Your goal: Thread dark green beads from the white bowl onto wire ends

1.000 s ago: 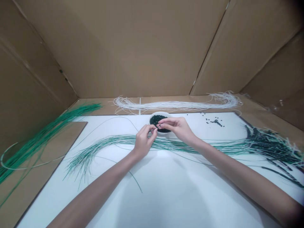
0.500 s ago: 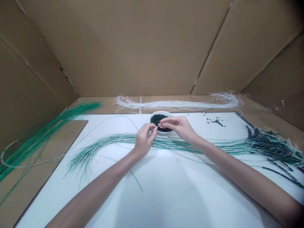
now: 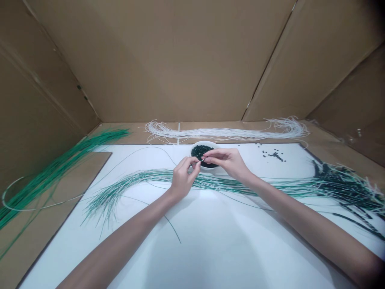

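Observation:
Over the near rim of a white bowl (image 3: 213, 144), both my hands meet fingertip to fingertip. Dark green or black beads (image 3: 198, 151) fill the bowl. My left hand (image 3: 181, 178) pinches a thin cord (image 3: 202, 160), whose short pale end shows between the two hands. At that end, my right hand (image 3: 231, 162) has thumb and forefinger closed; a small dark bead seems to be there, but it is too small to make out surely. Below the hands, a bundle of green and white cords (image 3: 144, 175) runs across the white board, passing under my right forearm.
Dark beaded strands (image 3: 345, 182) lie heaped at the right end of the bundle. Loose beads (image 3: 275, 155) are scattered right of the bowl. White cords (image 3: 222, 132) lie along the back, green cords (image 3: 63, 166) at the left. Cardboard walls (image 3: 180, 60) enclose the white board (image 3: 207, 241).
The view has shifted very slightly. Both hands stay pinched together over the bowl, with only tiny finger movement around the cord's end.

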A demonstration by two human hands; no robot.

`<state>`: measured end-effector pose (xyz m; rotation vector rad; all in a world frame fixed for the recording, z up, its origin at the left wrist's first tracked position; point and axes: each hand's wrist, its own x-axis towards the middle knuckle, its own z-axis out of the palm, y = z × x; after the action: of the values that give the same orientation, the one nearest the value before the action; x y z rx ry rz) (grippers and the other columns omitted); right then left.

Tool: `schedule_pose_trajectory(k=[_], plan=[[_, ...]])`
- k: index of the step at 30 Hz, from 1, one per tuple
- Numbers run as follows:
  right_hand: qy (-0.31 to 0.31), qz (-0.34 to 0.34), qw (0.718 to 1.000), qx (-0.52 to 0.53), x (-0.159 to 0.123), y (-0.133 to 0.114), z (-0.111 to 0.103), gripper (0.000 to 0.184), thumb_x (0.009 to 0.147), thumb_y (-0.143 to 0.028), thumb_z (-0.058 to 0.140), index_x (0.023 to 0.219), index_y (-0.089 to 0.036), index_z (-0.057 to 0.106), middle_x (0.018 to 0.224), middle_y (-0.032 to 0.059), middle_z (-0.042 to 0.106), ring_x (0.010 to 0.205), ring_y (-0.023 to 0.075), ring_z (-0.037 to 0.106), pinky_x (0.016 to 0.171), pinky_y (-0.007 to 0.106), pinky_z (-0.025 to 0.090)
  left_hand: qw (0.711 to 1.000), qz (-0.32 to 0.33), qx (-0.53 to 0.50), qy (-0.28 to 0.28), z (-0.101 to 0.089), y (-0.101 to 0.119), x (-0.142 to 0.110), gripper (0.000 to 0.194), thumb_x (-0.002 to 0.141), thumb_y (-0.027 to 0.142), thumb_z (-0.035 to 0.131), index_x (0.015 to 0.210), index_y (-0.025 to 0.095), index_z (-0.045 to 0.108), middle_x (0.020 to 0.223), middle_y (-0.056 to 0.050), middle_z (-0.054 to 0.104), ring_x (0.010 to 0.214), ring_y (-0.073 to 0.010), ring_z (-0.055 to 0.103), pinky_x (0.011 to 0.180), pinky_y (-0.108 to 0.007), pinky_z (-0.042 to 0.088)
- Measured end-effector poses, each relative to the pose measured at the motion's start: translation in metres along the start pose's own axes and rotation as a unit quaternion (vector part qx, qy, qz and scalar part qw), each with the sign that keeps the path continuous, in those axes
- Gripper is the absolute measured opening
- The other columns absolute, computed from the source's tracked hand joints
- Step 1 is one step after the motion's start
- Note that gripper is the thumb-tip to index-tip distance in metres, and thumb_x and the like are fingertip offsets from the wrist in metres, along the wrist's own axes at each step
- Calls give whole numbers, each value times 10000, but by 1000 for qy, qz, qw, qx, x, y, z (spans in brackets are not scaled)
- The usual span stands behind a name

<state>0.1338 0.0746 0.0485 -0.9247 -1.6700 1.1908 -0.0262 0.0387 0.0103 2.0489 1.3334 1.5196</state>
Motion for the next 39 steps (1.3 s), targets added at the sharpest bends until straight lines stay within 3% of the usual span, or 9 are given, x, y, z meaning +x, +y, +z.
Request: schedule_pose_trajectory(k=[33,39], plan=[[17,-12,999,35,0,2,1,146,595,-233,694,728,-180,666,749,24,680,737,173,645,747,330,525,1000,7,-5,-1,1,-2,-1,81,809,214,473,817,169,540,695,2,531,623,-82,468,609,-183,371],[15,-39,999,-6,-1,4,1,125,628,-246,672,735,-181,668,762,25,677,731,171,641,735,319,527,1000,6,-5,-10,1,-2,-1,81,808,215,474,812,168,540,691,3,527,632,-85,473,618,-186,372]])
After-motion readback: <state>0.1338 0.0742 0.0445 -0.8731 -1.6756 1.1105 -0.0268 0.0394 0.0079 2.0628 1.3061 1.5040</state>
